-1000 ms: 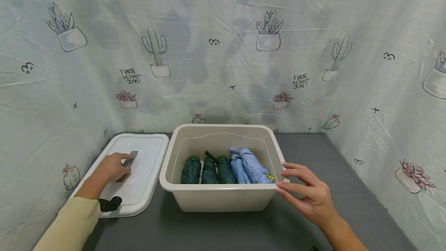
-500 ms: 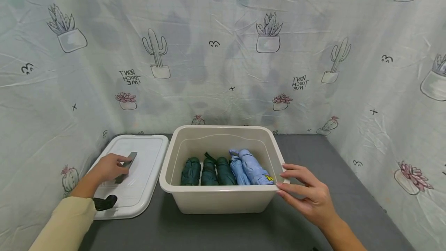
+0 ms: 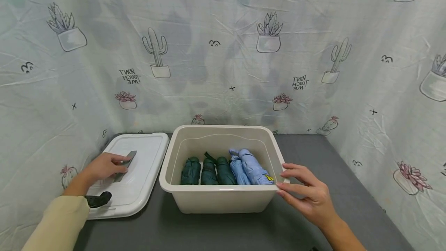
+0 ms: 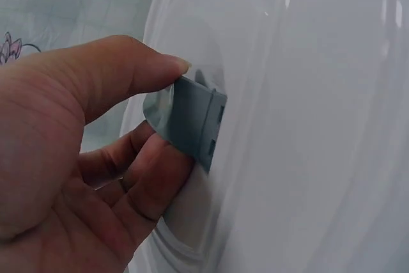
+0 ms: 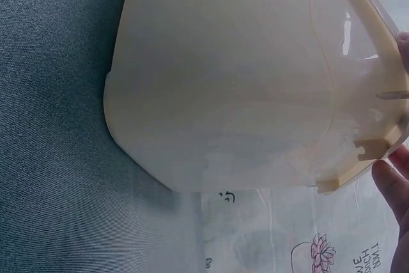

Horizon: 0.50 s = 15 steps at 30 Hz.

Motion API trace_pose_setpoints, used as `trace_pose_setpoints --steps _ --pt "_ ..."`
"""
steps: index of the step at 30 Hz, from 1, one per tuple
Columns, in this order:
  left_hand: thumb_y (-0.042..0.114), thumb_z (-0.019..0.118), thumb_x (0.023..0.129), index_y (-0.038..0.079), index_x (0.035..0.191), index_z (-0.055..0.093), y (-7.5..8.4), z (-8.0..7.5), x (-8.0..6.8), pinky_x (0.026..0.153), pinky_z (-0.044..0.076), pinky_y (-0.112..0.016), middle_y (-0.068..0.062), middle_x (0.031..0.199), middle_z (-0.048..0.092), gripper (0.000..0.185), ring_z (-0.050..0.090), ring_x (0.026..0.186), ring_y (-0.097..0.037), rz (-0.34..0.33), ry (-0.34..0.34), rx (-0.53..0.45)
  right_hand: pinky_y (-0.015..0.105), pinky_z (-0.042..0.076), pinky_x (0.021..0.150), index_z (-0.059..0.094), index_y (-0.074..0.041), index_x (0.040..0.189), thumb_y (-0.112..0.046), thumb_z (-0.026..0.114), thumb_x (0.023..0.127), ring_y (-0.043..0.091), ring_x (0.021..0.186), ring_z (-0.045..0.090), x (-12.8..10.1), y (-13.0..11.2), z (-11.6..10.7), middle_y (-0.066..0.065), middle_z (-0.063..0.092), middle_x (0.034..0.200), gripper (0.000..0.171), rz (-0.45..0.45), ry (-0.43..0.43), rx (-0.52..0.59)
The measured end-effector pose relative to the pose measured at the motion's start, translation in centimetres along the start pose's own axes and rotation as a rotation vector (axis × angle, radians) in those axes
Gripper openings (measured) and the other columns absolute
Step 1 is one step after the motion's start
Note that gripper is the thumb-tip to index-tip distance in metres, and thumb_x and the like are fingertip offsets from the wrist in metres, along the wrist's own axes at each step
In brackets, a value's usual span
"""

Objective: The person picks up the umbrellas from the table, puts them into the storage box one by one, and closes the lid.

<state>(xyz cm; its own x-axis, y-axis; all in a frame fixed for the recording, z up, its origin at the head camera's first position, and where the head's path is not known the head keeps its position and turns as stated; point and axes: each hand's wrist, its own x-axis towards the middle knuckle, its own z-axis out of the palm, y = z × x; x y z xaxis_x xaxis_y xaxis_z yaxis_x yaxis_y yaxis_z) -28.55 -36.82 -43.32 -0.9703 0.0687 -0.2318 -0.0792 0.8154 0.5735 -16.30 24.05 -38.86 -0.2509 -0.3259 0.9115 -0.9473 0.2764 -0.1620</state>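
My left hand (image 3: 106,165) pinches the grey handle (image 4: 185,113) of the white lid (image 3: 148,154), which lies left of the box. In the left wrist view the thumb is on one side of the handle and curled fingers are on the other. My right hand (image 3: 311,195) holds the front right corner of the cream storage box (image 3: 223,200) by its rim. Inside the box, several folded umbrellas lie side by side: dark green ones (image 3: 191,171) at the left, light blue ones (image 3: 252,165) at the right. Their near ends are hidden by the front wall.
Box and lid rest on a dark grey tabletop (image 3: 209,231). A pale curtain (image 3: 223,69) printed with cacti encloses the back and both sides. The lid's left edge lies close to the curtain. A black strap (image 3: 99,200) is at my left wrist.
My left hand and wrist have shifted a little to the left, and the handle has moved slightly left too. The right hand, box and umbrellas have stayed put.
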Motion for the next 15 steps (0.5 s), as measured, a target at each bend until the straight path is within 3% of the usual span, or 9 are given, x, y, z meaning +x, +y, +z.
trace_pose_setpoints --steps 8,15 --pt "0.025 0.076 0.093 0.0 0.147 0.051 -0.3 -1.2 -0.5 0.069 0.048 -0.031 -0.026 0.121 0.056 0.065 0.058 0.082 -0.023 -0.023 -0.005 -0.108 0.02 0.049 0.109 0.081 -0.001 0.093 -0.019 0.079 0.091 0.024 0.126 0.062 -0.1 0.1 0.0 0.02 0.07 0.105 0.018 0.005 0.001 0.011" --pt "0.027 0.074 0.095 0.001 0.15 0.047 0.3 -1.8 -1.4 0.066 0.05 -0.03 -0.022 0.119 0.052 0.067 0.057 0.08 -0.022 0.02 -0.006 -0.201 0.02 0.049 0.109 0.081 -0.001 0.093 -0.019 0.079 0.09 0.024 0.126 0.062 -0.3 0.2 0.0 0.019 0.07 0.105 0.018 0.012 0.001 0.014"
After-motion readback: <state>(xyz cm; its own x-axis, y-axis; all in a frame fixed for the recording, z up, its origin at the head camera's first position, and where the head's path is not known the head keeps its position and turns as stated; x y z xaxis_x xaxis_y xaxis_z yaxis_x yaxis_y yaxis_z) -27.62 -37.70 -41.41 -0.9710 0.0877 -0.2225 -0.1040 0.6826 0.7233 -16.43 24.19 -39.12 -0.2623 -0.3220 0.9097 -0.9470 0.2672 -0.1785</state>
